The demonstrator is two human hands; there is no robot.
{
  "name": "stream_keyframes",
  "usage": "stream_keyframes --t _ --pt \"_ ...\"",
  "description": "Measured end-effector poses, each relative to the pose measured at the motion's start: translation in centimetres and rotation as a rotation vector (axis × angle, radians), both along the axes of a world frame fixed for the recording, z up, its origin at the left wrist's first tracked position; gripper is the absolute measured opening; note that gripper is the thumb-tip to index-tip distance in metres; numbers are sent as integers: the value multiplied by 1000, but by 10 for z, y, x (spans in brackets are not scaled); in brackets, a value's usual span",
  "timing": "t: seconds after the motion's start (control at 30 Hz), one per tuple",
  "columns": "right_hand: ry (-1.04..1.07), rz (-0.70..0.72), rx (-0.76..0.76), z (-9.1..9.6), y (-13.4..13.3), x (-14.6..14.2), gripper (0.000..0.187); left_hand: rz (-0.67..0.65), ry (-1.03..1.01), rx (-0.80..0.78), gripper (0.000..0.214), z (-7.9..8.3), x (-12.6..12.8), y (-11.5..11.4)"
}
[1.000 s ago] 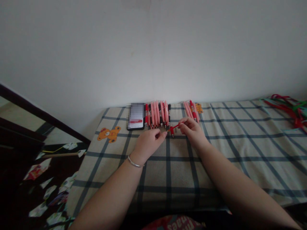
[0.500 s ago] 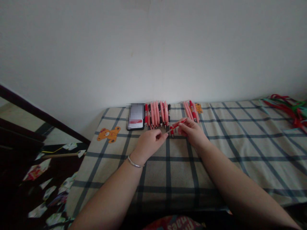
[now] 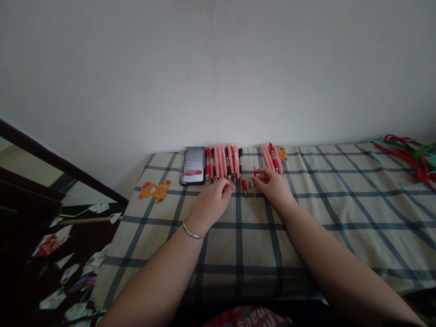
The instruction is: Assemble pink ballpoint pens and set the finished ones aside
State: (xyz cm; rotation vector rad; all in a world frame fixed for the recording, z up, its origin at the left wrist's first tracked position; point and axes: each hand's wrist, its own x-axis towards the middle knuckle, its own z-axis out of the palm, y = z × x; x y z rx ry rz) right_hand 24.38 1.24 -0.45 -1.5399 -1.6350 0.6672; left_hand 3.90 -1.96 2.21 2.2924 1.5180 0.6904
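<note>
My right hand pinches a thin red pen refill, which stands nearly upright between thumb and fingers. My left hand, with a bracelet on its wrist, has its fingertips pressed together. What it holds, if anything, is too small to make out. On the cloth between the hands lies a red pen grip section with a metallic tip. Just beyond my left hand is a row of several pink, red and black pens. A smaller group of pink and red pens lies beyond my right hand.
A phone lies left of the pen row. The checked tablecloth meets the wall at the back. Red and green ribbons are heaped at the far right. Papers litter the dark area below the left edge.
The refill, earlier slanting between both hands, is now upright in my right hand alone. My left hand has drawn slightly away to the left, uncovering the red grip section.
</note>
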Motion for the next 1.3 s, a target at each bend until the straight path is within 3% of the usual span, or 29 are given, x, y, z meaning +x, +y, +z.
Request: stream_keyframes --t 0.37,0.57,0.77,1.1,1.3 --pt "-457 -23 21 13 -7 -7 28 34 -55 71 16 -8 0 4" --pt "-439 -10 6 17 -10 -8 27 66 5 100 14 -8 0 2" --pt "-443 2 180 15 -14 -10 26 146 205 262 11 0 0 -2" --pt "-357 108 286 15 -17 -13 20 168 262 340 16 3 -5 -2" --pt "-298 198 329 14 -17 -15 19 96 227 347 15 -2 -5 4"
